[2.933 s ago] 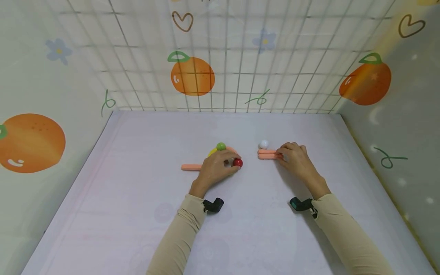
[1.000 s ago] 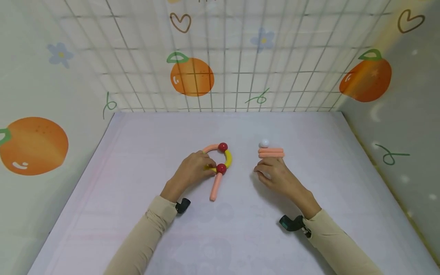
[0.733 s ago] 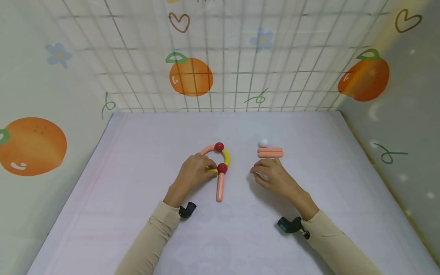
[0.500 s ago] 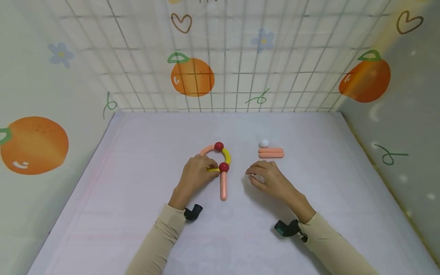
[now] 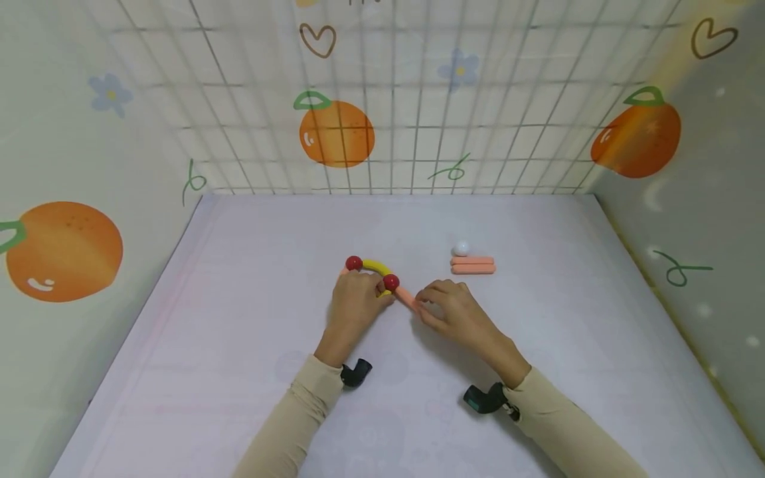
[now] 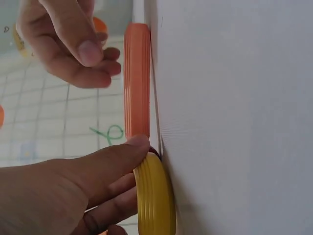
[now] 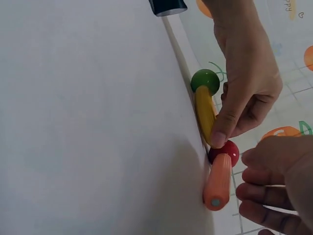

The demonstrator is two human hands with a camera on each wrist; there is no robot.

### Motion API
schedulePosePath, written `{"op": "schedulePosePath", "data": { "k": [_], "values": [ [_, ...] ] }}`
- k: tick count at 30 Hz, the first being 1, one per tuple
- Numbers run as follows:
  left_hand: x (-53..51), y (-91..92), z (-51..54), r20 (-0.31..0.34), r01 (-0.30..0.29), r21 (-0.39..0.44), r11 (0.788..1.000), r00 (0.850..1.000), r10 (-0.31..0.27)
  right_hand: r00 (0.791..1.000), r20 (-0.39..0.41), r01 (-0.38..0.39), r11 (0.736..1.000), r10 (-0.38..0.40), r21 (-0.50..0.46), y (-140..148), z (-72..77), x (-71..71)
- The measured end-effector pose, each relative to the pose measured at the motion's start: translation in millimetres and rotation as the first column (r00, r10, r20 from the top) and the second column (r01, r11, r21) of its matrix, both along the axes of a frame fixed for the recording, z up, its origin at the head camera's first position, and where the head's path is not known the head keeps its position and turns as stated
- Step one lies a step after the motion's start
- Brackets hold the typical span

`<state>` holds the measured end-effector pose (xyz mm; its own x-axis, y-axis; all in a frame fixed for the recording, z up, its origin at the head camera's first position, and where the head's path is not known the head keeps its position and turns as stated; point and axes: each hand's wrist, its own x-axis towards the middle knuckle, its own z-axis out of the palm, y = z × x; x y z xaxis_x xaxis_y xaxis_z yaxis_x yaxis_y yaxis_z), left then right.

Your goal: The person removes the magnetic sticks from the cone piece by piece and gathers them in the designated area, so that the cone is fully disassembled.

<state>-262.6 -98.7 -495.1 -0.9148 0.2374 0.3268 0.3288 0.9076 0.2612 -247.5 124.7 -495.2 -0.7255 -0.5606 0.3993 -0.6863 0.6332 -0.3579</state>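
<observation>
Assembly: a partly hidden ring with one straight rod (image 5: 406, 298), located mid-table, between the hands, on the table's (image 5: 209, 299) pale, smooth surface. The straight rod is salmon, ribbed lengthwise, with a small greyish disc in its end face. The lower yellow arc (image 6: 157, 196) is ribbed likewise. Connectors are smooth, glossy spheres: near red ball (image 5: 391, 283), far red ball (image 5: 354, 263) and green ball (image 7: 205, 82). The upper yellow arc (image 5: 376, 267) bridges the two red balls; the lower one joins the near red ball to the green ball.

Orientation, head view, 12 o'clock away from the person: the straight rod's long axis runs 10 to 4 o'clock, free end at 4. From the near red ball, the far red ball lies toward 10 o'clock.

Fingers: the left hand (image 5: 355, 299) pinches the lower yellow arc at its joint with the near red ball, thumb on one face, fingers behind. The straight rod projects beyond this grip. The right hand (image 5: 457, 315) grasps nothing; its loosely bent fingers stand just beside the straight rod, near its free end. Contact cannot be confirmed.

Other parts: toward 1 o'clock from the right hand, two parallel salmon rods (image 5: 473, 265) lie side by side along 9 to 3 o'clock, with a glossy white ball (image 5: 461, 248) at their 11 o'clock.
</observation>
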Motion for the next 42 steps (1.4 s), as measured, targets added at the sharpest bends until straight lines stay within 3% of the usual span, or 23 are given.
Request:
{"op": "schedulePosePath", "data": {
  "k": [3, 7, 14, 18, 27, 33, 38, 42],
  "values": [
    [0.1, -2.9, 3.6, 0.012, 0.013, 0.066, 0.998, 1.000, -0.014, 0.999, -0.001, 0.038, 0.999, -0.038, 0.025, -1, -1.7, -1.3],
    [-3.8, -11.8, 9.2, 0.052, 0.069, 0.195, 0.978, 0.995, -0.081, 0.996, 0.001, 0.084, 0.994, -0.084, 0.066, 0, -4.3, -1.5],
    [-17.9, -18.9, 7.0, 0.128, 0.165, 0.197, 0.966, 0.973, -0.192, 0.990, 0.072, 0.113, 0.988, -0.121, 0.109, 0, -8.3, -2.7],
    [-21.9, -19.2, 6.6, 0.138, 0.161, 0.167, 0.973, 0.973, -0.185, 0.993, 0.057, 0.095, 0.993, -0.099, 0.075, -1, -7.9, -5.5],
    [-25.9, -16.9, 8.3, 0.043, 0.107, -0.007, 0.994, 0.993, -0.107, 0.988, 0.105, 0.112, 0.993, -0.114, 0.023, 6, 0.6, -1.0],
    [-26.5, -20.5, 4.0, 0.086, 0.106, 0.072, 0.992, 0.990, -0.112, 0.993, 0.013, 0.114, 0.993, -0.114, 0.000, 32, 8.8, 2.6],
    [-26.5, -22.3, 1.9, 0.135, 0.085, 0.173, 0.981, 0.985, -0.109, 0.986, -0.093, 0.137, 0.990, -0.137, -0.005, 51, 23.2, -8.2],
    [-26.4, -20.1, -1.0, 0.149, 0.086, 0.230, 0.969, 0.981, -0.123, 0.980, -0.116, 0.163, 0.987, -0.162, 0.002, 62, 30.8, -15.0]
  ]
}}
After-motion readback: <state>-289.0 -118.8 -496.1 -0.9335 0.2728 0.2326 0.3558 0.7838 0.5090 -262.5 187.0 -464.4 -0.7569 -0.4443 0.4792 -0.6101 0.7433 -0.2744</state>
